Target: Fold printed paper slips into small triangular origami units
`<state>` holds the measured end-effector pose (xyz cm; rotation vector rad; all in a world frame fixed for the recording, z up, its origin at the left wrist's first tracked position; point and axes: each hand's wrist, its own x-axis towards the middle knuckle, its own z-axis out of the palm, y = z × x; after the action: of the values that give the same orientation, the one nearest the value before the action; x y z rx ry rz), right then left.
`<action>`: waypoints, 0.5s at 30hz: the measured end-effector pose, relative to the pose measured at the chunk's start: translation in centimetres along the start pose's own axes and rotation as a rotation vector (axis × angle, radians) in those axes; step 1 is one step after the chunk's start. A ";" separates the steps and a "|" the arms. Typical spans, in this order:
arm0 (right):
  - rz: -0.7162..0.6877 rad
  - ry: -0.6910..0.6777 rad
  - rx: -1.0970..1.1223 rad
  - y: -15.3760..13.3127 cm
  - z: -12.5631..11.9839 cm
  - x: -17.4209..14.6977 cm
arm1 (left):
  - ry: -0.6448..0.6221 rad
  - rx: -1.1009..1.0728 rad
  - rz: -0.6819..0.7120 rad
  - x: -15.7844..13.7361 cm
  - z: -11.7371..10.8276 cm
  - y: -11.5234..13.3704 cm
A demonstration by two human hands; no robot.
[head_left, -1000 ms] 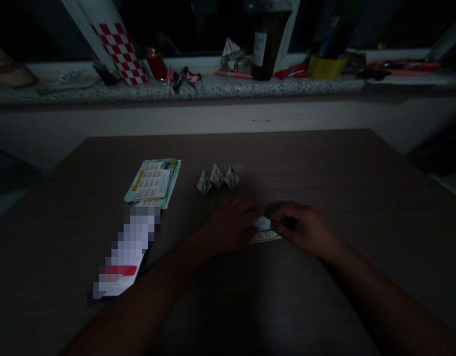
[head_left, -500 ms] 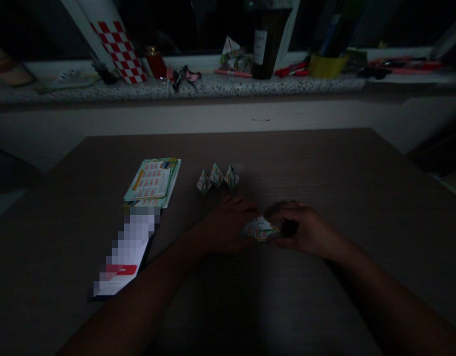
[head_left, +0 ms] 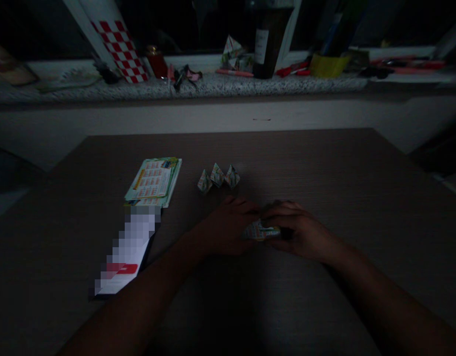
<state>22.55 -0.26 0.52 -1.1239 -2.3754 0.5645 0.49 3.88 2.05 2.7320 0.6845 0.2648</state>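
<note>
A small folded printed paper [head_left: 263, 231] lies low over the table between my two hands. From its left side my left hand [head_left: 229, 225] grips it, the fingers bent along the far edge and the thumb near the front. My right hand [head_left: 300, 227] closes on the right end, with its fingers across the top and its thumb at the near side. The fingers hide both ends of the paper. Beyond my left hand stand three small folded paper shapes [head_left: 218, 176] with pointed tips, side by side in a row.
To the left is a stack of printed calendar sheets [head_left: 151, 180]. Nearer lies a phone [head_left: 129, 257] with a lit, partly blurred screen. Behind the wooden table [head_left: 305, 158], a stone sill [head_left: 213, 86] carries a red-checked tube [head_left: 122, 52], a dark bottle [head_left: 267, 47] and a yellow holder [head_left: 328, 65].
The fingers of my right hand have come left and down over the paper, covering its raised tip. My left hand stays almost in place.
</note>
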 end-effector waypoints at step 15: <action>0.002 -0.029 -0.029 -0.4 -0.2 0.1 | -0.001 0.041 0.045 0.1 -0.6 -0.1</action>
<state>22.36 -0.39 0.91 -1.1378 -2.4152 0.5521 0.41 4.15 2.56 2.7893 0.6356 0.2621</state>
